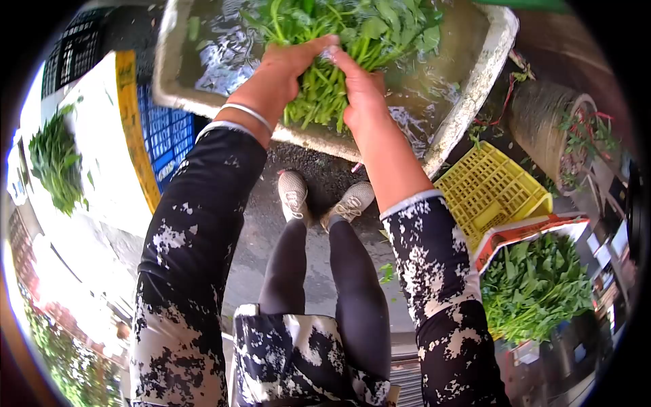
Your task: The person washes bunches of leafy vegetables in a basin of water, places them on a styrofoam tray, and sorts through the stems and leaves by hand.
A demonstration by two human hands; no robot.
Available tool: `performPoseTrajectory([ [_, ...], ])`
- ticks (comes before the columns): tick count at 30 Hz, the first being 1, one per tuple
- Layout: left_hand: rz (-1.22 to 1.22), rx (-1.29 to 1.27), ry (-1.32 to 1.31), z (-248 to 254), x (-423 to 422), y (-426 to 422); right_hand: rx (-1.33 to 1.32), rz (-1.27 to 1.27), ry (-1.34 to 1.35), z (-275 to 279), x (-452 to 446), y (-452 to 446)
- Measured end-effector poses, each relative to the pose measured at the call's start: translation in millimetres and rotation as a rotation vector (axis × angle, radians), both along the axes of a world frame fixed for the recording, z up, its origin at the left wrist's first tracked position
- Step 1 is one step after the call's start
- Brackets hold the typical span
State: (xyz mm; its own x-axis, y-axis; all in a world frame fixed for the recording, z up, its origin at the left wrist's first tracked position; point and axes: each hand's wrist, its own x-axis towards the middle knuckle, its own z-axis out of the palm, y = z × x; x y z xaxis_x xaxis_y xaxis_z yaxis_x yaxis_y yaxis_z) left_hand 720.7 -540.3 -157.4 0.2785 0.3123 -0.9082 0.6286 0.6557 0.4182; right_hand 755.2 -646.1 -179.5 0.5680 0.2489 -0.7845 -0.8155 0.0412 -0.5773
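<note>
A thick bunch of leafy greens (322, 91) with pale green stems is held over a white foam tub (483, 88) of murky water. My left hand (293, 64) wraps round the bunch from the left, and my right hand (363, 85) grips it from the right. The two thumbs nearly meet on top of the stems. Cut stem ends point toward me, while the leaves spread away to the tub's far side. Most of my fingers are hidden under the greens.
To the right are a yellow plastic crate (494, 186), a box of leafy greens (539, 288) and a worn cylindrical container (553, 125). At left stand a blue crate (161, 132) and a white surface (102, 149) with another green bunch (57, 163). My shoes are below the tub.
</note>
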Motion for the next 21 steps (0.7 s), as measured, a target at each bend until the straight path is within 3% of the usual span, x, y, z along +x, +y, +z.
performPoseTrajectory([
  [3,0.033,-0.077,-0.032,28.7,-6.8,-6.1,0.036,-0.034,-0.215,31.4,-6.4,-6.6],
  [6,0.007,-0.035,-0.068,47.7,-24.9,-15.9,0.124,0.044,-0.161,60.9,-14.7,-24.8],
  [10,0.036,0.032,0.083,116.3,-49.9,-31.3,0.086,0.137,-0.118,130.3,-37.0,-35.4],
  [12,0.165,-0.125,-0.160,144.6,-74.1,-33.1,0.032,0.217,-0.161,148.8,-48.4,-42.1],
  [15,0.271,-0.096,-0.113,125.4,-97.5,-45.1,-0.030,0.297,-0.200,166.2,-69.9,-43.9],
  [18,0.371,-0.234,-0.388,137.4,-127.4,-38.0,-0.087,0.306,-0.219,189.9,-98.2,-29.8],
  [21,0.362,-0.204,-0.597,165.8,-162.8,-8.7,-0.054,0.284,-0.348,206.1,-136.1,-4.8],
])
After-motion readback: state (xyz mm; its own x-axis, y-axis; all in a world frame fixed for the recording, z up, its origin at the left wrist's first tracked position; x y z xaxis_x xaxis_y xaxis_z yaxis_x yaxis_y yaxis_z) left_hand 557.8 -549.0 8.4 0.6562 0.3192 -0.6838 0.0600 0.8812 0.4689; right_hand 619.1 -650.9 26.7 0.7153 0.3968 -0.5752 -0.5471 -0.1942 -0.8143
